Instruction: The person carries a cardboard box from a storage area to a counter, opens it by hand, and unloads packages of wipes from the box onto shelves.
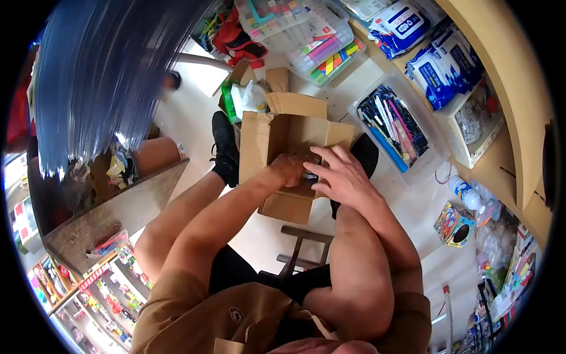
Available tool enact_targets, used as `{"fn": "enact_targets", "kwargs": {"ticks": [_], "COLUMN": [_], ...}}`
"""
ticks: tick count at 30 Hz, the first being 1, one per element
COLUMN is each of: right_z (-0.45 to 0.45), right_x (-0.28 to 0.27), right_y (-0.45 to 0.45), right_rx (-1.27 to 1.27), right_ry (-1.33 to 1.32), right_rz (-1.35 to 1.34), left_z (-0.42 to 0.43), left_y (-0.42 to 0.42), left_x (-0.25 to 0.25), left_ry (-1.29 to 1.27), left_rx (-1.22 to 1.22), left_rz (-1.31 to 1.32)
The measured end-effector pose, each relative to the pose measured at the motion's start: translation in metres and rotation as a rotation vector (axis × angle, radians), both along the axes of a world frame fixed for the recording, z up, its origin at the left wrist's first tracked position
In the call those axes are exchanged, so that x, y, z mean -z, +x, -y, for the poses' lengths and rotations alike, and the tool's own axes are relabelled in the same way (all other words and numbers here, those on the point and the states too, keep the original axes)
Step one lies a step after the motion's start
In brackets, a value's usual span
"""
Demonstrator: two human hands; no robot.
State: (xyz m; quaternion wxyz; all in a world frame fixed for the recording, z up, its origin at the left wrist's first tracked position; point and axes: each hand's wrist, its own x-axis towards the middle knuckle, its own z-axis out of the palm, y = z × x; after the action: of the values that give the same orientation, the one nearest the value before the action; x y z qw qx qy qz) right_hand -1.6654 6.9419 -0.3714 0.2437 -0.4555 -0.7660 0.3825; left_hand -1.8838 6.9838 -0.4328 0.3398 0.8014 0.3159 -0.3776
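Observation:
An open cardboard box (254,144) with its flaps folded out sits on the floor between my feet. My left hand (287,170) is down inside it, fingers curled closed; whatever they hold is hidden. Over the box's right side, my right hand (341,175) is open, its fingers apart and bent toward the left hand. A small, partly silvery thing (310,174) shows between the two hands, too small to name.
A clear plastic bin of pens (392,121) stands right of the box. Behind are plastic cases of markers (330,56). Packs of wipes (433,71) line the right shelf. A wooden bench (106,218) is at left, and hanging plastic strips (106,71) fill the upper left.

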Motion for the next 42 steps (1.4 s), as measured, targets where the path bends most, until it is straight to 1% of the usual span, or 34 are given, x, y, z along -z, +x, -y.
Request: {"fn": "enact_targets", "kwargs": {"ticks": [1, 2, 4, 8, 11, 12, 14, 15, 17, 19, 20, 21, 23, 24, 25, 27, 28, 29, 30, 31, 32, 33, 35, 36, 37, 39, 40, 41, 42], "right_z": [0.0, -0.001, 0.001, 0.01, 0.011, 0.011, 0.013, 0.012, 0.014, 0.013, 0.008, 0.005, 0.005, 0.002, 0.002, 0.001, -0.003, -0.005, -0.001, -0.006, -0.007, -0.008, -0.002, -0.003, -0.005, -0.006, -0.004, -0.004, -0.004], "right_x": [0.001, 0.002, 0.005, 0.015, 0.017, 0.015, 0.012, 0.012, 0.012, 0.013, 0.011, 0.009, 0.005, 0.002, -0.003, -0.022, -0.035, -0.042, -0.03, -0.033, -0.036, -0.036, -0.025, -0.032, -0.035, -0.036, -0.031, -0.031, -0.031], "right_y": [-0.001, 0.0, 0.001, 0.003, 0.004, 0.004, 0.006, 0.008, 0.007, 0.007, 0.007, 0.004, -0.004, -0.004, -0.004, 0.0, 0.005, 0.01, 0.013, 0.024, 0.035, 0.047, 0.061, 0.068, 0.075, 0.087, 0.095, 0.101, 0.105], "right_rx": [-0.028, -0.057, -0.055, -0.017, 0.002, 0.005, -0.01, -0.005, -0.002, 0.068, 0.014, 0.02, 0.155, 0.175, 0.23, 0.293, 0.39, 0.489, 0.576, 0.596, 0.648, 0.696, 0.931, 0.965, 1.042, 1.104, 1.09, 1.093, 1.085], "right_ry": [-0.01, -0.018, -0.015, -0.005, 0.025, 0.012, -0.004, 0.006, 0.01, -0.05, -0.085, -0.077, -0.325, -0.334, -0.242, -0.325, -0.412, -0.496, -0.536, -0.528, -0.563, -0.589, -0.596, -0.59, -0.608, -0.557, -0.517, -0.512, -0.503], "right_rz": [0.098, 0.198, 0.193, 0.147, 0.15, 0.15, 0.149, 0.176, 0.195, 0.058, 0.001, 0.013, -0.226, -0.322, -0.34, -0.426, -0.473, -0.521, -0.694, -0.722, -0.788, -0.851, -1.103, -1.197, -1.243, -1.275, -1.153, -1.15, -1.076], "left_z": [-0.005, -0.01, -0.018, -0.017, -0.013, -0.011, -0.007, -0.012, -0.026, -0.03, -0.033, -0.037, -0.043, -0.044, -0.041, -0.037, -0.04, -0.043, -0.044, -0.047, -0.054, -0.062, -0.078, -0.08, -0.084, -0.092, -0.097, -0.101, -0.104], "left_y": [0.004, 0.007, 0.016, 0.034, 0.026, 0.026, 0.022, 0.025, 0.039, 0.027, 0.021, 0.017, 0.019, 0.02, 0.015, 0.025, 0.034, 0.046, 0.055, 0.065, 0.07, 0.08, 0.094, 0.102, 0.109, 0.121, 0.127, 0.132, 0.136], "left_x": [0.004, 0.01, 0.02, 0.038, 0.055, 0.057, 0.063, 0.039, -0.052, -0.093, -0.116, -0.138, -0.168, -0.176, -0.167, -0.151, -0.148, -0.151, -0.142, -0.138, -0.144, -0.149, -0.142, -0.134, -0.124, -0.113, -0.114, -0.111, -0.106], "left_ry": [-0.003, -0.01, -0.019, -0.081, 0.051, 0.044, 0.162, 0.161, 0.163, 0.247, 0.258, 0.266, 0.241, 0.186, 0.072, -0.043, -0.137, -0.117, -0.105, -0.096, -0.226, -0.404, -0.834, -0.885, -1.064, -1.191, -1.18, -1.184, -1.207], "left_rx": [0.009, 0.074, 0.197, 0.22, 0.173, 0.178, 0.334, 0.326, 0.073, -0.165, -0.324, -0.481, -0.658, -0.756, -0.857, -1.009, -1.108, -1.112, -1.107, -1.103, -1.094, -1.217, -1.223, -1.223, -1.306, -1.346, -1.332, -1.326, -1.285], "left_rz": [0.007, 0.02, 0.047, -0.017, 0.013, 0.019, 0.067, 0.064, -0.023, 0.027, 0.101, 0.184, 0.151, 0.212, 0.389, 0.668, 0.754, 0.787, 0.851, 0.909, 0.829, 0.808, 0.727, 0.808, 0.817, 0.841, 0.821, 0.822, 0.788]}}
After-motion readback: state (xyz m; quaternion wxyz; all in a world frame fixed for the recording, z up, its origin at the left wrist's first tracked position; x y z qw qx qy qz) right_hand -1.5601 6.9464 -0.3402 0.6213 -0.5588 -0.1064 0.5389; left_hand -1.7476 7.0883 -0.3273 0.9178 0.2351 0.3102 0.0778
